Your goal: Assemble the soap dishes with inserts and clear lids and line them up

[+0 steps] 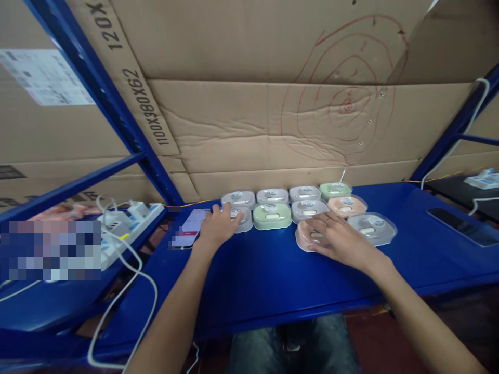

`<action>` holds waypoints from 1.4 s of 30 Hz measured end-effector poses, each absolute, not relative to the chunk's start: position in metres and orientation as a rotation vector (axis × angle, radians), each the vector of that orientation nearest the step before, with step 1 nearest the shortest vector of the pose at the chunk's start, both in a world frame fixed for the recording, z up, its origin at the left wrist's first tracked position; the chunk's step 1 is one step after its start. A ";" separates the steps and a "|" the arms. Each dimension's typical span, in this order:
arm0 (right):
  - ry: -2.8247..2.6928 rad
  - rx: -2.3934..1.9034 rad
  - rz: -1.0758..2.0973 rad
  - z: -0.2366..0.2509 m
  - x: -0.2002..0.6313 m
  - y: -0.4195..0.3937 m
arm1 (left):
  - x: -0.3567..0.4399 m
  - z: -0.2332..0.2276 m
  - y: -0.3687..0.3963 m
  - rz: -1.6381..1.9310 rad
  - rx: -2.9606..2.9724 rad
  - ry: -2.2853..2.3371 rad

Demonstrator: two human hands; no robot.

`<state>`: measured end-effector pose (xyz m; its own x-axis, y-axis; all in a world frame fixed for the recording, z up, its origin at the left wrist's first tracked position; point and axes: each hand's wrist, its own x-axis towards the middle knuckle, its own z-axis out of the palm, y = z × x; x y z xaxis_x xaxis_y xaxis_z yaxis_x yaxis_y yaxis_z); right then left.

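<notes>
Several small rounded plastic cases lie in rows on a blue metal shelf point(273, 270). They are grey, green and pink. My left hand point(219, 224) rests on a grey case point(242, 218) at the left end of the near row, fingers spread over it. My right hand point(339, 238) lies flat on a pink case point(307, 235) at the front. A green case point(272, 215) sits between the two hands. Beside my right hand is another grey case point(373, 226). A phone point(189, 227) lies just left of my left hand.
Cardboard sheets point(273, 104) form the wall behind the shelf. Blue rack struts point(117, 109) cross on the left. A white power strip point(128, 221) with white cables sits at the left. A dark phone point(460, 226) lies at the right, with a white device point(483, 179) behind it.
</notes>
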<state>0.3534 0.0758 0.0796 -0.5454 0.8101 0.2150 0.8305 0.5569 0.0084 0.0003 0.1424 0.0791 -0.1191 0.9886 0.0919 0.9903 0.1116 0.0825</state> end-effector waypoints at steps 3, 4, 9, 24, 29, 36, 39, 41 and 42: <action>-2.582 -1.386 -0.119 0.076 0.357 0.076 | 0.002 0.077 0.142 -0.211 -2.068 -2.311; -2.575 -1.388 -0.107 0.075 0.358 0.076 | 0.003 0.076 0.142 -0.216 -2.056 -2.294; -2.547 -1.393 -0.064 0.067 0.363 0.070 | 0.011 0.068 0.140 -0.317 -1.962 -2.157; -2.320 -1.640 -0.358 0.037 0.493 0.102 | 0.058 0.040 0.127 -0.627 -2.610 -1.279; -2.291 -1.611 -0.399 0.029 0.485 0.110 | 0.065 0.026 0.129 -0.577 -2.658 -1.293; -2.198 -1.703 -0.490 0.029 0.468 0.109 | 0.069 0.018 0.132 -0.581 -2.605 -1.309; -2.197 -1.682 -0.500 0.030 0.465 0.108 | 0.071 0.017 0.131 -0.582 -2.599 -1.328; -2.187 -1.657 -0.502 0.032 0.465 0.107 | 0.071 0.017 0.131 -0.583 -2.595 -1.341; -2.172 -1.640 -0.505 0.033 0.466 0.106 | 0.071 0.017 0.131 -0.586 -2.594 -1.345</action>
